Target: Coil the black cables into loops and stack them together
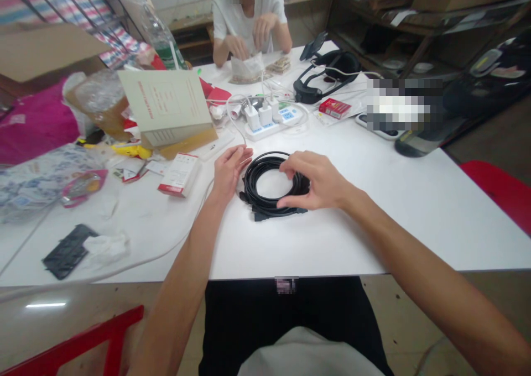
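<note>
A coil of black cable [257, 196] lies flat on the white table, its dark plugs showing at the lower edge. My left hand [229, 171] is at the coil's left side, fingers closed around what looks like a thin white strip [246, 160]; its kind is too small to make out. Over the right part of the coil is my right hand [317, 179], thumb and fingers spread apart in a C shape. Whether the right hand touches the cable is hard to tell.
Beyond the coil stands a white power strip [271, 124] with chargers. A headset [309, 91] and a red box [335, 108] are behind right. Left are a small white-red box [179, 174], an open booklet [168, 105] and a black flat piece [69, 251]. A person sits opposite, handling a bag.
</note>
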A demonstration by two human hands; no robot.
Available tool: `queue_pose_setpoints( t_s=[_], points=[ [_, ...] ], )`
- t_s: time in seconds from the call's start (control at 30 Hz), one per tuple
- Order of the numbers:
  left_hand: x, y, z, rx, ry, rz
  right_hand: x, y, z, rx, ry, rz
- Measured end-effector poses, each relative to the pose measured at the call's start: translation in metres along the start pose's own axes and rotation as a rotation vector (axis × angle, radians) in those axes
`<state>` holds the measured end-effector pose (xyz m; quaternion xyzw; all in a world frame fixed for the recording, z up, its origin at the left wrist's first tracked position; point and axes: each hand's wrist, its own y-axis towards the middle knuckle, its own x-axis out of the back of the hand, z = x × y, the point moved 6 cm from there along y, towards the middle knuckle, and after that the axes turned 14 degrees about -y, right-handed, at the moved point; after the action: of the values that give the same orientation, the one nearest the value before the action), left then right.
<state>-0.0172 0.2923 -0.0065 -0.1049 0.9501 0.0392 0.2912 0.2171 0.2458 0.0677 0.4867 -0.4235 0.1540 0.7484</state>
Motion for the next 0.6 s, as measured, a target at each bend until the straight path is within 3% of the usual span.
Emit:
queue_pose_setpoints(
  t_s=[0.1, 0.2, 0.33, 0.6],
  points=[
    [0.001, 0.001, 0.0, 0.0, -0.008, -0.002, -0.027, -0.003, 0.024, 0.094, -0.112, 0.354],
    [0.002, 0.003, 0.0, -0.004, -0.007, 0.0, -0.046, -0.009, 0.031, 0.12, -0.206, 0.537],
    [0.003, 0.005, 0.001, -0.003, -0.009, 0.001, -0.054, -0.012, 0.016, 0.072, -0.249, 0.578],
    [0.004, 0.006, 0.002, -0.001, -0.015, 0.003, -0.045, -0.012, -0.034, -0.123, -0.4, 0.557]
  ],
)
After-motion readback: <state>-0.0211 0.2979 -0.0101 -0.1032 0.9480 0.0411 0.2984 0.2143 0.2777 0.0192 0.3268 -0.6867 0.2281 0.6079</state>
